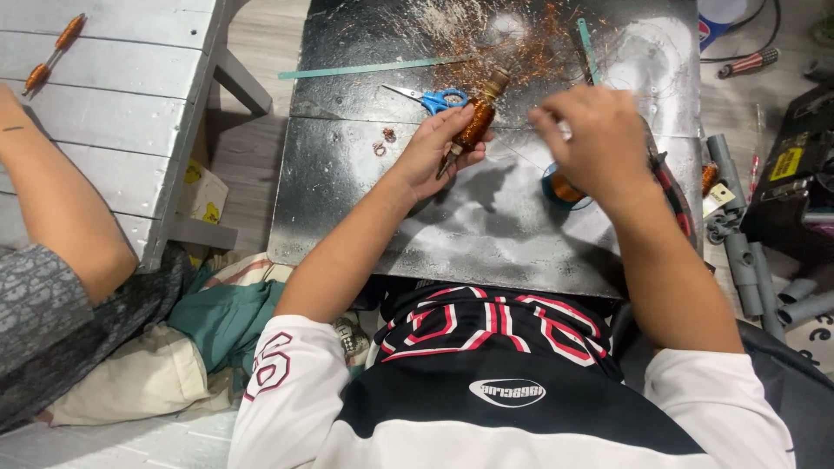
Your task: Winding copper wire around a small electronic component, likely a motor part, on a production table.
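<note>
1. A copper-wound spindle (477, 122) is held above the dark metal sheet (452, 226), tilted so that its pale capped end points up and away and its thin tip points down toward the person.
2. The spindle is clasped in the left hand (439, 148): the fingers are wrapped round the lower part of the winding, and the tip is seen sticking out beneath them (the upper winding and the cap stand clear of the hand).
3. The right hand (595, 139) is raised just to the right of the spindle, not touching it; its fingertips are pinched together, and something small and pale is glimpsed at them, though what it is cannot be told.
4. Partly hidden under the right hand, a blue-rimmed spool of copper wire (565, 189) is seen on the sheet.
5. Blue-handled scissors (432, 99) are laid on the sheet just beyond the left hand, close to the spindle's upper end.
6. Loose copper wire scraps (521, 43) are scattered over the far part of the sheet, and a thin green strip (373, 68) lies across it.
7. Grey plastic pipe pieces (747, 260) are gathered on the floor to the right of the sheet.
8. At the far left, another person's arm (52, 200) is rested beside a white plank bench (113, 104).
</note>
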